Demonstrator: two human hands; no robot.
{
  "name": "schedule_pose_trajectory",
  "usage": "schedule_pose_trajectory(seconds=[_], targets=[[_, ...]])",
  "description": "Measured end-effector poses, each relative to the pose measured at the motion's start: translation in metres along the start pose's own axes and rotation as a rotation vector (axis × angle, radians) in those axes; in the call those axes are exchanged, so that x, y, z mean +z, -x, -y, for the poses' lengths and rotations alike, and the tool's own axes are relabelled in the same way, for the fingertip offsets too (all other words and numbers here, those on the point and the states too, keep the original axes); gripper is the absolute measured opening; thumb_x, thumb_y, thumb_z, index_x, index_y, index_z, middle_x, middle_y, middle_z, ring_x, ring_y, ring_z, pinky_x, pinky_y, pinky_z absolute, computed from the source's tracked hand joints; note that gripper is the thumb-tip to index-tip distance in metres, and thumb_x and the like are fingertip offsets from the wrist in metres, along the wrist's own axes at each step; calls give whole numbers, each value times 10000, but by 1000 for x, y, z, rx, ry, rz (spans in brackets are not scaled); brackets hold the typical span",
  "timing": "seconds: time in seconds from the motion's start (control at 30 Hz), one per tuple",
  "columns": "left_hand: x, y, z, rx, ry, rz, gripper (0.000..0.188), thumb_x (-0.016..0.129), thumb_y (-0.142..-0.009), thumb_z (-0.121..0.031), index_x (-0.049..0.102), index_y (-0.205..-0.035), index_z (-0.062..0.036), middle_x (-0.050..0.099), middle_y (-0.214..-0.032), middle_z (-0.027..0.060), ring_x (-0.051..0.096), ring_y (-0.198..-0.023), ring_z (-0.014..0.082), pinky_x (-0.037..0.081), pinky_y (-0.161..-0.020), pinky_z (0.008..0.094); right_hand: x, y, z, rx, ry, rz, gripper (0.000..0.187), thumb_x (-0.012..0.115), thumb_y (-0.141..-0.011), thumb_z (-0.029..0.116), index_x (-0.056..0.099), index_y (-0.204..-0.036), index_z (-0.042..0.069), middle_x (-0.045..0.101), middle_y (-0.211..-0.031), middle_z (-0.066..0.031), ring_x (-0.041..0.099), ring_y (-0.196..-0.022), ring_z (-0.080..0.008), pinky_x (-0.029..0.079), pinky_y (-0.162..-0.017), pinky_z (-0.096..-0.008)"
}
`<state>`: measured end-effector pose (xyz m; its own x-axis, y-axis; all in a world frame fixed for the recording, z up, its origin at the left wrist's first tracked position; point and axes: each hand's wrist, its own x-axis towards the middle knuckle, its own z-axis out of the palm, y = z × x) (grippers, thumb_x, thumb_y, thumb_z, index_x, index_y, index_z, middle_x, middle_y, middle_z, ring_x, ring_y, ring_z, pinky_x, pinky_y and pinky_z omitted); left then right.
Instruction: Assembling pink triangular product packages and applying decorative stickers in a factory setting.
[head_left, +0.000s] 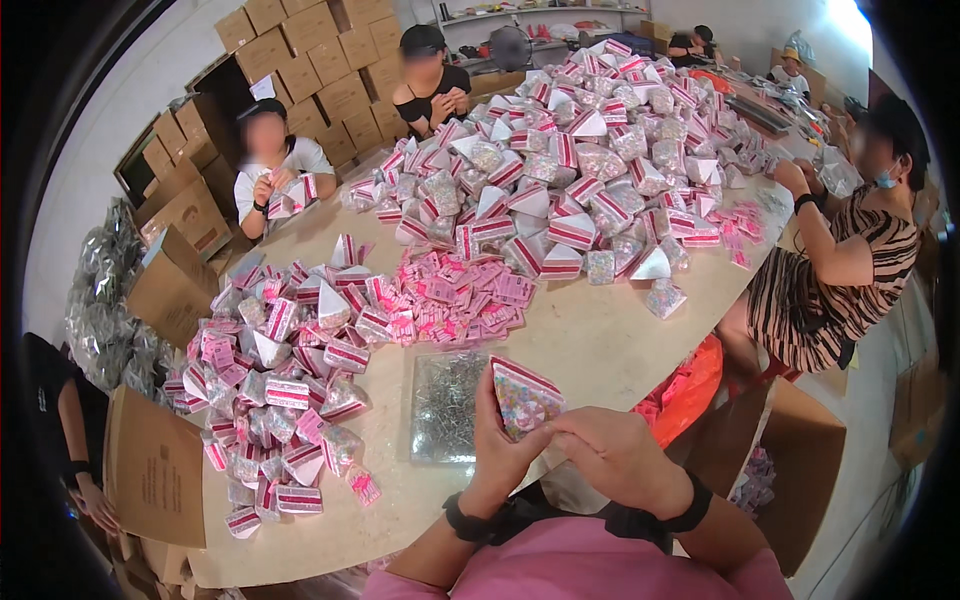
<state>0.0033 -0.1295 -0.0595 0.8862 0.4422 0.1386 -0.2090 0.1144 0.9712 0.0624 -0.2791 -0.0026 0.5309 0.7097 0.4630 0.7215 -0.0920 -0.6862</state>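
A small clear bag of pastel beads [522,402] with a pink-and-white striped top band is held up over the table's near edge. Around its left side and bottom my left hand [492,445] is closed, thumb across the front. My right hand [622,462] is closed with its fingertips together at the bag's lower right corner, meeting the left thumb; what they pinch is hidden. Just left of my left hand lies a clear flat tray of small metal pins [422,440]. Beyond it is a heap of loose pink printed cards [455,295].
Filled bags form a pile [275,400] at left and a large mound [590,170] at the back. An open carton [800,460] and a red plastic bag [695,385] stand at right. Co-workers sit around the table [620,335]. Stacked cartons [340,95] line the wall.
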Motion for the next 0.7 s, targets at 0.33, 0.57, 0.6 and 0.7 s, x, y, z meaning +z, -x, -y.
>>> schedule_pose_trajectory(seconds=[0.33,0.57,0.6,0.7], targets=[[-5,1,8,123,-86,-34,945,726,-666,-42,163,-1423,1,379,-1271,111,446,-1141,184,402,-967,326,2,-10,2,-8,108,75,88,574,-831,67,601,-888,6,613,-797,-153,611,-705,-325,486,-607,-374],[-7,2,8,144,-209,-37,954,718,-655,-42,155,-1424,1,369,-1272,119,430,-1157,199,381,-983,334,4,-11,0,-19,127,70,64,567,-824,55,587,-859,6,607,-780,-156,602,-683,-331,476,-581,-387],[-7,2,8,143,-214,-40,958,720,-651,-42,155,-1424,0,367,-1272,119,431,-1156,200,381,-983,335,4,-11,0,-12,127,65,62,566,-823,55,585,-856,6,606,-777,-156,602,-681,-332,475,-578,-389],[-6,3,6,136,-220,-45,968,723,-643,-37,153,-1425,-2,364,-1272,119,432,-1153,203,382,-982,336,4,-11,-2,2,111,75,64,566,-821,58,583,-853,6,603,-768,-161,601,-677,-335,474,-573,-394]])
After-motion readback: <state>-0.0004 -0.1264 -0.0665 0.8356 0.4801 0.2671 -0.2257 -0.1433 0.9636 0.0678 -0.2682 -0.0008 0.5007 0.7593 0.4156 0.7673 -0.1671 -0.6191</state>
